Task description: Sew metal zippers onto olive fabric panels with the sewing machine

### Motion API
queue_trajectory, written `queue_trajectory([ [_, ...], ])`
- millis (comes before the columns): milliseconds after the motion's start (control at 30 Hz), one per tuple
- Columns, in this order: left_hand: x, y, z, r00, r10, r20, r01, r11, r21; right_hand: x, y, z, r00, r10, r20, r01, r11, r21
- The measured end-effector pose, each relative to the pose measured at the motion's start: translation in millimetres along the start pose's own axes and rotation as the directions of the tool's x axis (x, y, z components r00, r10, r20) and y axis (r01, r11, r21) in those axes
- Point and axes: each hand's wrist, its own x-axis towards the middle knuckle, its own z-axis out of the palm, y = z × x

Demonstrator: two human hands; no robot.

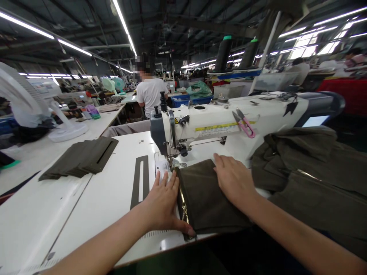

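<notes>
A dark olive fabric piece (205, 194) with a gold zipper (184, 204) along its left edge lies on the sewing machine bed. Its far left corner reaches the presser foot (171, 162) of the white sewing machine (212, 122). My left hand (164, 200) lies with fingers stretched over the zipper edge, the thumb across its near end. On the right part of the same fabric my right hand (233, 179) rests flat, fingers extended. A slotted olive strip (135, 191) is on the table just left of my left hand.
A fanned stack of olive pieces (83, 157) sits on the left. Pink-handled thread snips (245, 124) are on the machine arm. More olive fabric (315, 183) is heaped at right. Beyond are a white fan (64, 122), thread cones (223, 55) and a person in a white shirt (151, 95).
</notes>
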Motion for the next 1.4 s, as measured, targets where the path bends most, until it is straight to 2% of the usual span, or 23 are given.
queue_trajectory([
  [67,1.0,-0.2,1.1,1.000,0.001,0.001,-0.002,1.000,0.009,-1.2,-15.2,3.4,0.963,-0.252,-0.092,0.261,0.960,0.104],
  [100,1.6,-0.6,2.3,1.000,0.002,-0.010,-0.002,1.000,0.010,-3.3,-21.8,7.9,0.934,-0.348,-0.081,0.357,0.917,0.179],
  [133,2.1,-1.0,3.7,1.000,0.004,-0.025,-0.004,1.000,0.010,-6.1,-26.5,13.8,0.915,-0.401,-0.048,0.400,0.884,0.243],
  [200,2.8,-2.2,7.1,0.998,0.010,-0.059,-0.010,1.000,0.007,-12.5,-28.2,26.5,0.918,-0.395,0.038,0.366,0.880,0.303],
  [267,3.4,-3.8,10.2,0.996,0.017,-0.088,-0.017,1.000,0.002,-17.9,-21.0,36.7,0.946,-0.312,0.090,0.274,0.916,0.295],
  [367,4.0,-7.2,14.0,0.991,0.029,-0.127,-0.031,0.999,-0.013,-21.6,-6.6,43.5,0.968,-0.223,0.114,0.187,0.947,0.262],
  [467,-0.5,-8.9,17.1,0.985,0.051,-0.164,-0.058,0.998,-0.035,-21.2,-1.8,42.7,0.971,-0.200,0.129,0.164,0.956,0.245],
  [600,-26.1,1.7,25.1,0.968,0.139,-0.210,-0.150,0.988,-0.039,-20.2,-7.8,38.8,0.966,-0.194,0.171,0.155,0.963,0.221],
  [733,-61.5,19.3,37.3,0.946,0.231,-0.229,-0.247,0.968,-0.045,-21.1,-12.8,36.2,0.952,-0.253,0.171,0.207,0.947,0.247],
  [800,-72.1,21.0,40.4,0.920,0.297,-0.255,-0.321,0.945,-0.059,-20.9,-13.9,34.1,0.954,-0.252,0.163,0.205,0.944,0.259],
  [867,-74.4,13.8,39.9,0.895,0.319,-0.313,-0.358,0.931,-0.074,-19.2,-15.6,30.5,0.957,-0.252,0.145,0.209,0.943,0.260],
  [933,-69.4,-2.5,37.2,0.883,0.246,-0.400,-0.295,0.953,-0.064,-16.4,-19.2,25.9,0.946,-0.304,0.109,0.266,0.925,0.273],
  [1000,-60.7,-25.0,35.0,0.871,0.112,-0.479,-0.142,0.989,-0.029,-13.9,-24.8,22.2,0.915,-0.397,0.065,0.360,0.879,0.312],
  [1067,-53.4,-46.8,35.5,0.869,-0.042,-0.494,0.047,0.999,-0.003,-12.3,-31.0,21.0,0.886,-0.462,0.029,0.424,0.835,0.351],
  [1133,-51.6,-60.2,38.9,0.880,-0.140,-0.454,0.157,0.988,-0.001,-11.5,-35.8,21.8,0.880,-0.474,0.025,0.434,0.825,0.362],
  [1200,-56.0,-61.9,43.4,0.901,-0.142,-0.410,0.156,0.988,0.000,-10.4,-38.3,23.0,0.890,-0.454,0.038,0.415,0.842,0.344],
  [1300,-69.1,-52.1,51.0,0.921,-0.099,-0.376,0.104,0.995,-0.006,-7.2,-38.7,23.5,0.913,-0.406,0.047,0.370,0.871,0.323],
  [1400,-80.2,-46.5,63.9,0.935,0.005,-0.354,0.001,1.000,0.018,-4.1,-37.6,24.0,0.926,-0.377,0.027,0.348,0.878,0.329],
])
